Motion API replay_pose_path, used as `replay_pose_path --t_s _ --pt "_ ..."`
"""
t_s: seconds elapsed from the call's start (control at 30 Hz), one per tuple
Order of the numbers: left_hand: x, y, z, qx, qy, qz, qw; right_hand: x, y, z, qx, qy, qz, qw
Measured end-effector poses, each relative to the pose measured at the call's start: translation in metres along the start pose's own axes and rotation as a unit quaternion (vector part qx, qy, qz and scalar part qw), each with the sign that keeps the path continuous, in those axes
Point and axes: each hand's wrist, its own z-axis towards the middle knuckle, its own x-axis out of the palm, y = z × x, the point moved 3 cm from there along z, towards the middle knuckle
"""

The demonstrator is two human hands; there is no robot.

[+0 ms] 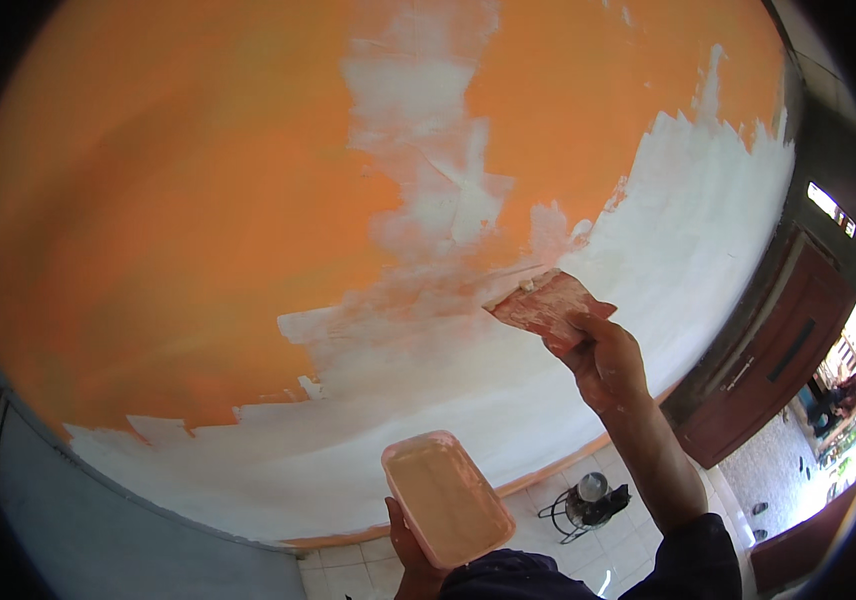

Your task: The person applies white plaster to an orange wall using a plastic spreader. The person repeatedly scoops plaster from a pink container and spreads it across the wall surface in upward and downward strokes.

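My right hand (603, 360) is closed on a flat, reddish-brown putty spreader (550, 308) smeared with pale filler. The spreader's far edge lies at or very close to the wall (208, 230), where orange paint meets a whitish, thinly coated patch; I cannot tell if they touch. Below, my left hand (410, 548) holds a shallow, rectangular pinkish tub (485, 478) from its left side, tilted so its pale beige inside shows. White coating covers the wall's lower part and right side, and a white strip runs up its middle.
A black-framed stool (578, 515) with a round, pale container (593, 487) and a dark item stands on the tiled floor (348, 570). At the right, a brown door (773, 350) stands beside a bright opening, with footwear (760, 508) on the ground. A grey wall (148, 530) adjoins at left.
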Motion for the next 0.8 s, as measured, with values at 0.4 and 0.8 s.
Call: replay_pose_path --t_s 0.4,0.8 --pt "0.007 0.002 0.009 0.034 -0.011 0.015 0.999 0.062 0.042 0.046 -0.03 -0.01 -0.045 0.998" --pt "0.023 -0.004 0.022 0.064 -0.006 0.026 0.998 0.098 0.084 0.082 -0.05 0.037 -0.109 0.992"
